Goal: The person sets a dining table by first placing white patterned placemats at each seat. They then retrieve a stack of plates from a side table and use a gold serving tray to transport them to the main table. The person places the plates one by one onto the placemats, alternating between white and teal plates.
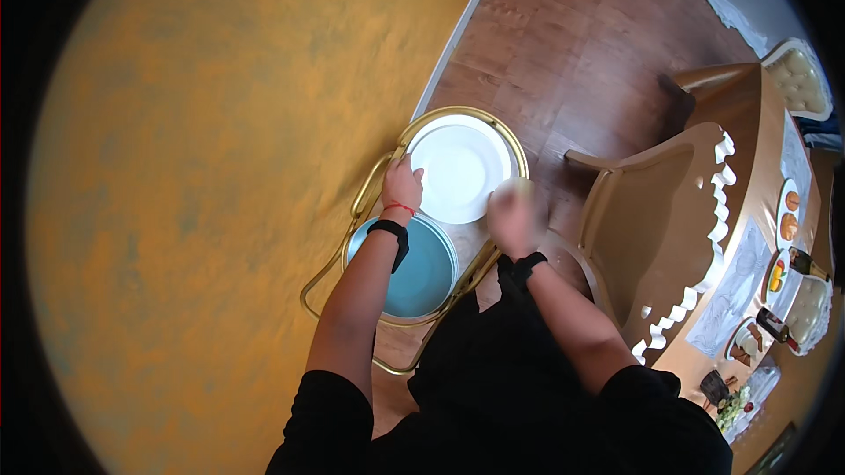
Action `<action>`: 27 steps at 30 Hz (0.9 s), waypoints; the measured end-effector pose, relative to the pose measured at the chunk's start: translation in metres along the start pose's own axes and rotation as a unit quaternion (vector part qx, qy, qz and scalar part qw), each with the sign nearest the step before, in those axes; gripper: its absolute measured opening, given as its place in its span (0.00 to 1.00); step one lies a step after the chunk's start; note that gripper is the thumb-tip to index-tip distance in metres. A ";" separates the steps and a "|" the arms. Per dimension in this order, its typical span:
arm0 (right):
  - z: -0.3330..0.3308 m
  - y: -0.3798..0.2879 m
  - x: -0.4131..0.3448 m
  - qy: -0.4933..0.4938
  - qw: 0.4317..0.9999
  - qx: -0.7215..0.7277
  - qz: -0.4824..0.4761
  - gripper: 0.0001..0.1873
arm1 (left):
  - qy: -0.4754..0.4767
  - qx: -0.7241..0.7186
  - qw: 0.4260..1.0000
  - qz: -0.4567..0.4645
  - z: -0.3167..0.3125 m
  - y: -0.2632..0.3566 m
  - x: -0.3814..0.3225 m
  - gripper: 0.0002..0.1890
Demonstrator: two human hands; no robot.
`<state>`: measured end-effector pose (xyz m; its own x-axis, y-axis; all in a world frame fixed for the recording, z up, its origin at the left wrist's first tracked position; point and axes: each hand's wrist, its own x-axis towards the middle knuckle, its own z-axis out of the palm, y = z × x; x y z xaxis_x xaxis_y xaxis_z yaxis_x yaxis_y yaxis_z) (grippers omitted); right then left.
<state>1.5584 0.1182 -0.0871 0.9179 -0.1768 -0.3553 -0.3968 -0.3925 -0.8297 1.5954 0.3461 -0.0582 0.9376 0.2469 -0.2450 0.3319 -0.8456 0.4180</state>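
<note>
Before me stands a gold-framed serving cart (526, 161) with an oval rim. A white plate (455, 168), perhaps the top of a stack, is at its far end. My left hand (404, 186) grips the plate's left edge, thumb over the rim, fingers partly hidden. On the opposite side my right hand (517, 221) is blurred beside the plate's lower right edge; whether it grips is not clear. Nearer me, several light-blue plates (422, 270) are stacked at the cart's near end, partly covered by my left forearm.
A mottled orange wall (218, 164) runs along the left. Close on the right is a beige chair (640, 211) with scalloped white trim. Beyond it, a gold-clothed table (746, 211) holds bread (790, 226), wine bottles (774, 325) and flowers (733, 405). The floor (541, 46) is wood-patterned.
</note>
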 end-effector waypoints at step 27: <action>-0.029 0.015 -0.203 -0.151 0.983 -0.097 0.028 0.12 | -0.139 0.183 0.972 0.040 -0.095 -0.084 -0.149 0.14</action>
<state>1.3662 0.1218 -0.0153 0.8435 0.0612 -0.5336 -0.4137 -0.5595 -0.7182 1.4378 0.4254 0.0261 0.8772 0.0786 -0.4736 0.1519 -0.9813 0.1186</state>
